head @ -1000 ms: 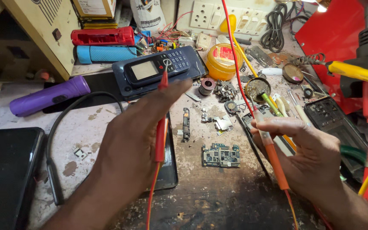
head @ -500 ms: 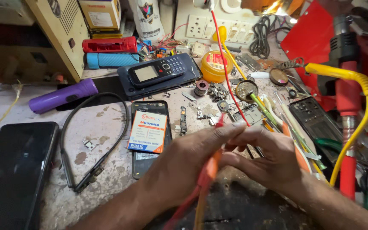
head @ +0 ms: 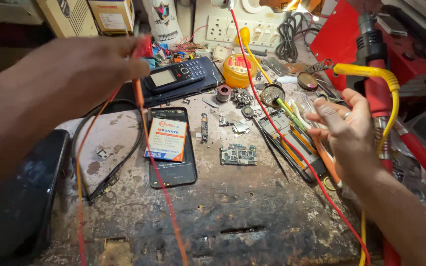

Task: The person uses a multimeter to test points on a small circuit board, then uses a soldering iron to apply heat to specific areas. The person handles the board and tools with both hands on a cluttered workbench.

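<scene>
Fingers [head: 124, 59] seemingly pinch a red probe [head: 138, 91] above the scarred, cluttered workbench [head: 232, 216].

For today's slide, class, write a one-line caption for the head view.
Left hand lifts a red probe over a cluttered repair bench; right hand hovers by a circuit board.

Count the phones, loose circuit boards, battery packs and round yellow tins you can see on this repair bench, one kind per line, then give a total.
Phones: 3 – keypad phone, open back-down phone, black smartphone
Loose circuit boards: 1 – green board
Battery packs: 1 – white and orange pack
Round yellow tins: 1 –
Total: 6
</scene>
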